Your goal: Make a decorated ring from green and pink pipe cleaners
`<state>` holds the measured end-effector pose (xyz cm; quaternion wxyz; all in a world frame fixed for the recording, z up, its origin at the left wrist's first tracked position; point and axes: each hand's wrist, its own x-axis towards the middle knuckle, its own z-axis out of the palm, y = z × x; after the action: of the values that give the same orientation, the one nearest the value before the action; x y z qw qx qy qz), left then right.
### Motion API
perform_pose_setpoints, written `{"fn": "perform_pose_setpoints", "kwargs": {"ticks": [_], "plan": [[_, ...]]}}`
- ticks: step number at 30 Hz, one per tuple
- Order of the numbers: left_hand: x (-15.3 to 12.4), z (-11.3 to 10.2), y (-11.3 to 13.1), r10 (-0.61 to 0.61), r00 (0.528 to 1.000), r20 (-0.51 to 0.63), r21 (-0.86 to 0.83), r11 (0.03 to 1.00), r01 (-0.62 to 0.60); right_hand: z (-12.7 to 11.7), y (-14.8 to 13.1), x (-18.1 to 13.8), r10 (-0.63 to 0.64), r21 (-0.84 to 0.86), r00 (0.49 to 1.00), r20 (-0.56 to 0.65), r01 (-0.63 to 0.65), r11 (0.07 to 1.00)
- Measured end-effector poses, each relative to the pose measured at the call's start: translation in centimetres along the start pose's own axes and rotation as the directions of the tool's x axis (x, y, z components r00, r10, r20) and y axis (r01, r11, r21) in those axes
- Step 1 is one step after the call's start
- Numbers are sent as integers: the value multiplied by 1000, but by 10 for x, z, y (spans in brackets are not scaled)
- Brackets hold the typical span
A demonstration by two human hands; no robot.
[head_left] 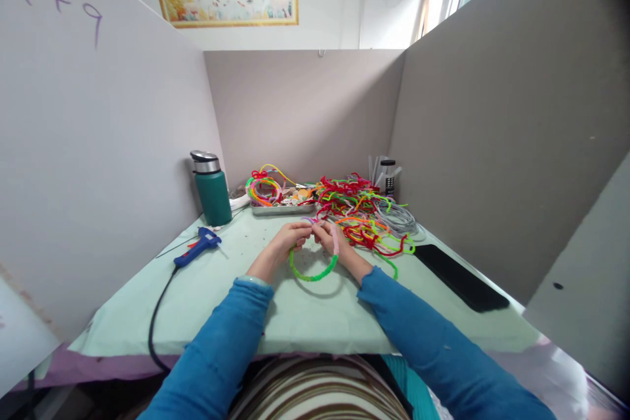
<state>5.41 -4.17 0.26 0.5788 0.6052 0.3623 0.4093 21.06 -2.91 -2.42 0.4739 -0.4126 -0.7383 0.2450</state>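
Both of my hands meet over the middle of the table, holding up a fuzzy pipe-cleaner ring [315,277] that is green below and pale pink on its right side. My left hand [290,239] pinches the ring at its upper left. Close beside it, my right hand [331,236] has its fingers closed on the ring's top, where a bit of purple shows. Fingertips of the two hands nearly touch, and what lies between them is too small to make out. Below, the ring hangs just over the pale cloth.
A tangled heap of pipe cleaners [352,200] lies behind my right hand. Further back stands a metal tray [283,210] with small pieces and coiled rings [263,189]. At left are a blue glue gun [199,247] and a green bottle [212,193]; a black phone-like slab [460,277] lies right.
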Motion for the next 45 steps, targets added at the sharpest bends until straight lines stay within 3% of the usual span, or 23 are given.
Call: {"fn": "perform_pose_setpoints", "kwargs": {"ticks": [11, 19, 24, 34, 45], "plan": [[6, -3, -6, 10, 997, -75, -13, 1000, -11, -1, -1, -3, -87, 25, 992, 96, 85, 996], [7, -3, -4, -34, 990, -138, 2, 999, 35, 0, -2, -2, 8, 68, 996, 91, -14, 998], [9, -6, -8, -18, 994, -106, 5, 1000, 18, 1, 2, -1, -44, 130, 993, 105, 30, 991], [10, -6, -10, -14, 997, -71, 2, 1000, 14, 4, 15, 2, -122, 65, 989, 83, 117, 991], [8, -4, -4, -32, 995, -95, -78, 997, 25, -1, -3, -1, -27, -108, 999, 47, 32, 994]]}}
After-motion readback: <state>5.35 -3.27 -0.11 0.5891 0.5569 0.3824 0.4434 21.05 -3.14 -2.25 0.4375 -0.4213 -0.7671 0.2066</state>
